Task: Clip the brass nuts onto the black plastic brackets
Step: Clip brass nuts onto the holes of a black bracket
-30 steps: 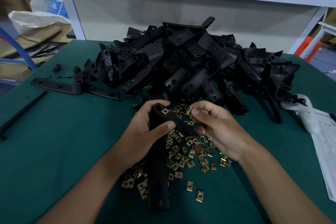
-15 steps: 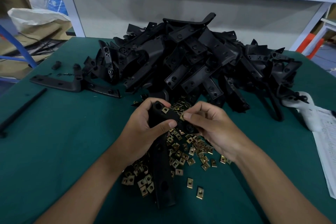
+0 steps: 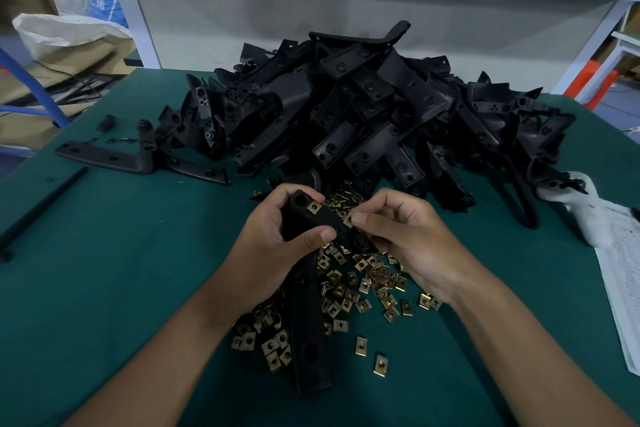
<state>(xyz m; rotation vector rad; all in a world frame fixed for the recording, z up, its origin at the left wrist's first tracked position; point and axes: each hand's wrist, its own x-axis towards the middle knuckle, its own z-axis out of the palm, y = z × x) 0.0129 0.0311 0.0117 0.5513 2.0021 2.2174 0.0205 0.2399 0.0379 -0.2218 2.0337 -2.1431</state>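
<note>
My left hand [image 3: 277, 239] grips the upper end of a long black plastic bracket [image 3: 308, 333] whose lower end points toward me over the green table. One brass nut [image 3: 314, 207] sits clipped on the bracket's top edge. My right hand [image 3: 405, 239] pinches a second brass nut [image 3: 347, 220] against the bracket's edge, just right of my left thumb. Several loose brass nuts [image 3: 360, 284] lie scattered on the table under and around both hands. A big heap of black brackets [image 3: 363, 114] is piled behind them.
A flat L-shaped black bracket [image 3: 138, 163] and a thin black rod [image 3: 41, 208] lie on the left of the green table [image 3: 104, 288]. A white object [image 3: 585, 215] and a printed sheet [image 3: 623, 284] sit at the right edge. Sacks and boxes stand beyond the far left corner.
My right hand has brought a brass nut down and left from above the pile onto the bracket's edge. My left hand still holds the bracket, tilted slightly.
</note>
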